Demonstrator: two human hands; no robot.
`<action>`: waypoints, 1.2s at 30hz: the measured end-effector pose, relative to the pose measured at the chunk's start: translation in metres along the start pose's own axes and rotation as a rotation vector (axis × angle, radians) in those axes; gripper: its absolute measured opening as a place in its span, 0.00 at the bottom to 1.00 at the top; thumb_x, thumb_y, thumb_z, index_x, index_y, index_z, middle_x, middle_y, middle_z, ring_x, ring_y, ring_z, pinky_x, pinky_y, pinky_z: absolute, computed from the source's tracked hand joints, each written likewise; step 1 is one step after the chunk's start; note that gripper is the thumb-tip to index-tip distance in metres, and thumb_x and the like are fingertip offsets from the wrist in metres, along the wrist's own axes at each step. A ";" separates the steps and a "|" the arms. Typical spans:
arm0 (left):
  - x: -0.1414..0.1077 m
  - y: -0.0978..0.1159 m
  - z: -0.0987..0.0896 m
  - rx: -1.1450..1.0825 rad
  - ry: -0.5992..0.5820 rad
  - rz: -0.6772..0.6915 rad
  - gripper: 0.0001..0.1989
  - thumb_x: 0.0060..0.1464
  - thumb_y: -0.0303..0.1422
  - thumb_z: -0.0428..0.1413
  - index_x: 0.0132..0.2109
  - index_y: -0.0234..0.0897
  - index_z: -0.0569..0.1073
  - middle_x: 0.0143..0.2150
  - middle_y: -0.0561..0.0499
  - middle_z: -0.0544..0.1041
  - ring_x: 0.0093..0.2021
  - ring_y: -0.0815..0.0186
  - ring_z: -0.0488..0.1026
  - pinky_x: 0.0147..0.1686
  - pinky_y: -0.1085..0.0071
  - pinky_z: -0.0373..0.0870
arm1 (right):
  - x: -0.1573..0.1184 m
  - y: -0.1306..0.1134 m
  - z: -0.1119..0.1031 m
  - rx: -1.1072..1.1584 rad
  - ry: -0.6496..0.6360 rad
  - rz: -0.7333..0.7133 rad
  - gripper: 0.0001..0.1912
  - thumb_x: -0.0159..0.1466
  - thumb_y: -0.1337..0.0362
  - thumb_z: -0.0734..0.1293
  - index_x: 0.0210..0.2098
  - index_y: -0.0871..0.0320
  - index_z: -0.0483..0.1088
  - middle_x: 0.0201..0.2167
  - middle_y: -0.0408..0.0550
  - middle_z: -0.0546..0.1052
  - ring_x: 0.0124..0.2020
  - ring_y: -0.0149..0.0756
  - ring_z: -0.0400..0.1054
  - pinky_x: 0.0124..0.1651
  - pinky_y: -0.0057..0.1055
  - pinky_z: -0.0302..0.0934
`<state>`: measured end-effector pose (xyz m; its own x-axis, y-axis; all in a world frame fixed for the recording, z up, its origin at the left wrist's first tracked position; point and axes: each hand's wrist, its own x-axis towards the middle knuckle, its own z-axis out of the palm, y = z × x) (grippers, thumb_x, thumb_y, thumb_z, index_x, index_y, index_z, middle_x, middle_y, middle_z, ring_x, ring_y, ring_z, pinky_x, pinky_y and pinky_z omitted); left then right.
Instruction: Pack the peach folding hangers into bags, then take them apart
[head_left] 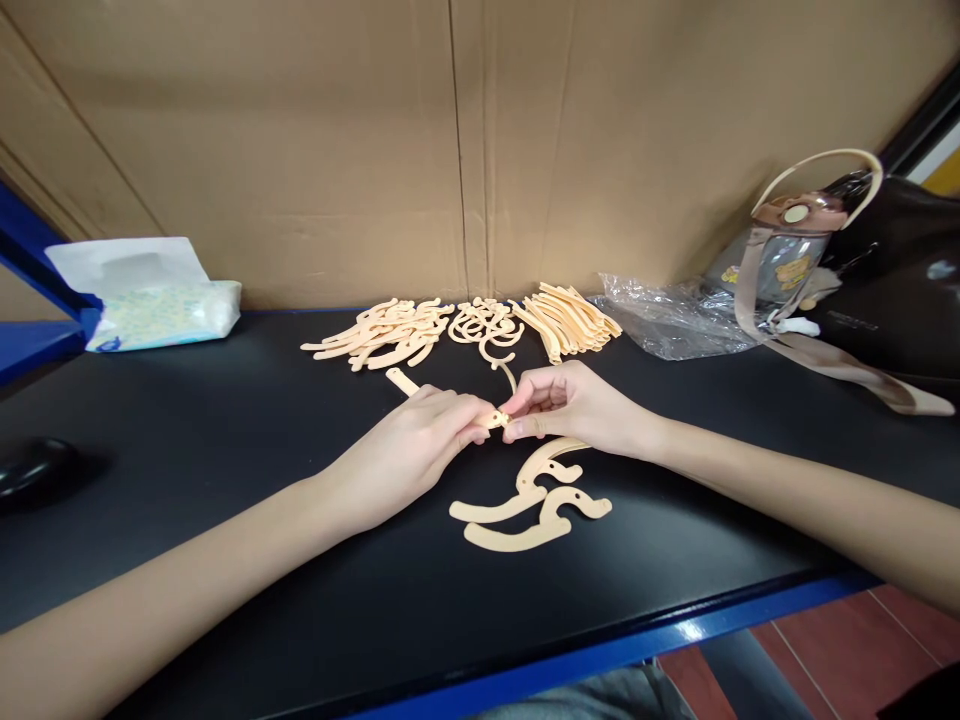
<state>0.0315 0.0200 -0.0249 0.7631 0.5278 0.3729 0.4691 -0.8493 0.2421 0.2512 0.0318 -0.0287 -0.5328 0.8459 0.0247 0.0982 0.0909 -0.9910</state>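
Observation:
My left hand is closed around a cream-coloured plastic strip, whose holed far end sticks out beyond the knuckles. Its near end shows between the fingertips, where my right hand pinches a thin curved cream piece against it. How the two parts meet is mostly covered by the fingers. Just below my hands lie cream curved hook-shaped pieces with small holes, one nearer piece and one farther piece, partly under my right wrist.
Along the back are a pile of curved strips, a pile of small hooks and a stack of straighter strips. Clear plastic film, a strapped bottle and a black bag stand right. Tissues and a mouse are left.

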 end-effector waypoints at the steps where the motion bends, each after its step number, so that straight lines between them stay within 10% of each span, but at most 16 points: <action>1: 0.000 0.000 0.000 0.004 -0.001 0.001 0.10 0.67 0.27 0.43 0.44 0.34 0.69 0.34 0.53 0.73 0.34 0.69 0.69 0.38 0.71 0.62 | 0.000 -0.001 0.000 -0.005 0.003 -0.002 0.11 0.50 0.66 0.76 0.30 0.61 0.74 0.28 0.43 0.80 0.32 0.30 0.75 0.42 0.31 0.69; 17: 0.002 0.003 0.005 0.236 -0.043 0.038 0.14 0.68 0.30 0.41 0.42 0.32 0.71 0.32 0.51 0.74 0.31 0.63 0.69 0.35 0.65 0.60 | -0.004 0.001 0.000 -0.368 0.020 -0.130 0.08 0.57 0.62 0.72 0.34 0.60 0.76 0.31 0.46 0.80 0.33 0.34 0.75 0.37 0.31 0.69; 36: -0.001 0.008 -0.008 -0.063 -0.011 -0.459 0.08 0.60 0.38 0.51 0.44 0.42 0.67 0.32 0.57 0.75 0.26 0.69 0.71 0.24 0.74 0.62 | -0.007 -0.009 -0.005 -0.457 0.045 -0.183 0.06 0.61 0.62 0.69 0.36 0.57 0.72 0.32 0.44 0.79 0.35 0.33 0.73 0.40 0.32 0.64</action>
<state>0.0310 0.0121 -0.0163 0.4873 0.8489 0.2047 0.7320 -0.5249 0.4343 0.2584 0.0278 -0.0193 -0.5396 0.8156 0.2089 0.3701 0.4527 -0.8112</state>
